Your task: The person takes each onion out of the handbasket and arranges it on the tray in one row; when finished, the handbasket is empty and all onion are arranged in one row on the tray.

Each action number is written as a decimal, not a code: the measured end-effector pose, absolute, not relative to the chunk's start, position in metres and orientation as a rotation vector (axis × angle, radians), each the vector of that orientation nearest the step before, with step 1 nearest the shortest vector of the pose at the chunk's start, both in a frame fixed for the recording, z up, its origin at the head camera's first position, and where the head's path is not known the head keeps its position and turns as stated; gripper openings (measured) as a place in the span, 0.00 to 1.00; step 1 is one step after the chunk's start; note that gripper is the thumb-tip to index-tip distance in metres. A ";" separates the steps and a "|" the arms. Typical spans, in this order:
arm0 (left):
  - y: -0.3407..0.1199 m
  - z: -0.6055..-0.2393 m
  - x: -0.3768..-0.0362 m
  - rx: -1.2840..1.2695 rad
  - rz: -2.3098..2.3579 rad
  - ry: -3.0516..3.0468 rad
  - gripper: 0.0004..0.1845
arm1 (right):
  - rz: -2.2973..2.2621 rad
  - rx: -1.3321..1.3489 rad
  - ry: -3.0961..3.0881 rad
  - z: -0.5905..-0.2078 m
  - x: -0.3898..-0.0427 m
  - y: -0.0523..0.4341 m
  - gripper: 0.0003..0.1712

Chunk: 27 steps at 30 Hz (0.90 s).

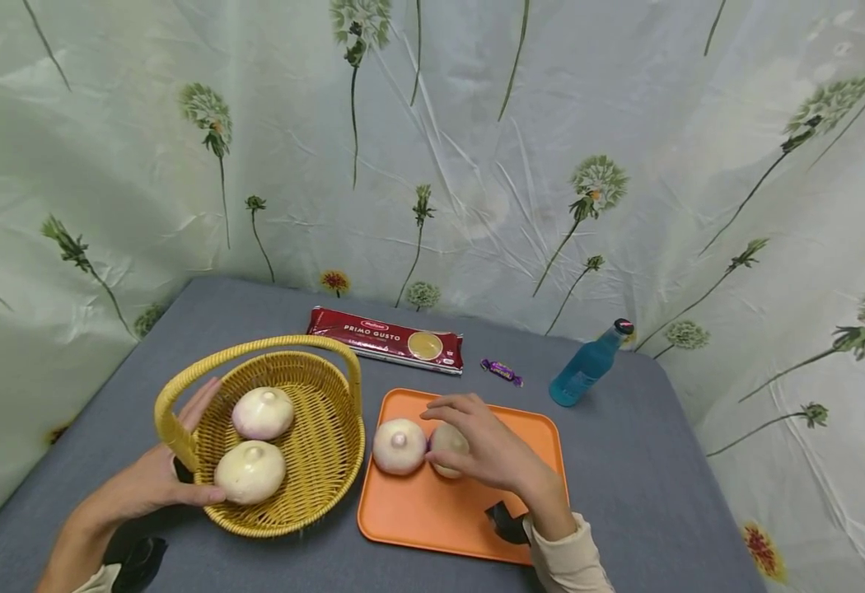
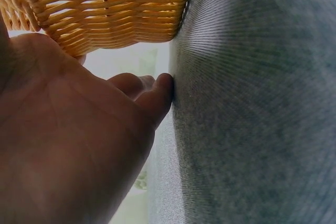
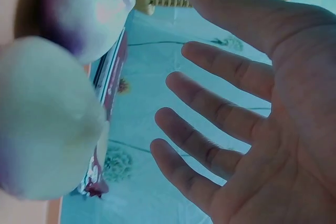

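In the head view, my left hand [image 1: 158,478] rests against the left side of a yellow wicker basket [image 1: 323,441]. Its fingers reach along the outer wall behind the handle, and the thumb lies at the near rim. The left wrist view has fingertips [image 2: 164,90] low at the cloth beside the wicker. Inside the basket lie two white turnips [image 1: 263,413] with faint purple tinges. Over an orange tray [image 1: 418,519], my right hand [image 1: 488,441] hovers with spread fingers above the right turnip [image 3: 47,119], partly covering it. Another turnip [image 1: 399,446] sits just left of that one.
Behind the basket and tray lies a red Primo Gusto pasta packet [image 1: 388,339]. A purple-wrapped candy [image 1: 502,372] is right of it. A blue bottle [image 1: 588,365] with a dark cap stands toward the back right. A flower-print curtain [image 1: 477,165] hangs behind the grey-blue table [image 1: 647,494].
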<state>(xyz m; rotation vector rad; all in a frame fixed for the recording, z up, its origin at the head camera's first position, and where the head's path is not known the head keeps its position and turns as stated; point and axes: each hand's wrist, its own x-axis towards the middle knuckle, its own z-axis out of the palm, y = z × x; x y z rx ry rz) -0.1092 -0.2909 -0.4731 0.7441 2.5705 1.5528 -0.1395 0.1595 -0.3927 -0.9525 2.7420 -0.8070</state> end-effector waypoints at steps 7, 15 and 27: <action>-0.290 -0.473 -0.109 0.732 1.542 2.573 0.72 | -0.764 -1.041 2.722 -0.387 -0.136 0.147 0.25; -0.291 -0.473 -0.108 0.716 1.542 2.568 0.72 | -0.748 -1.149 2.672 -0.383 -0.130 0.127 0.25; -0.293 -0.474 -0.109 0.754 1.593 2.536 0.72 | -0.731 -1.367 2.617 -0.386 -0.126 0.098 0.26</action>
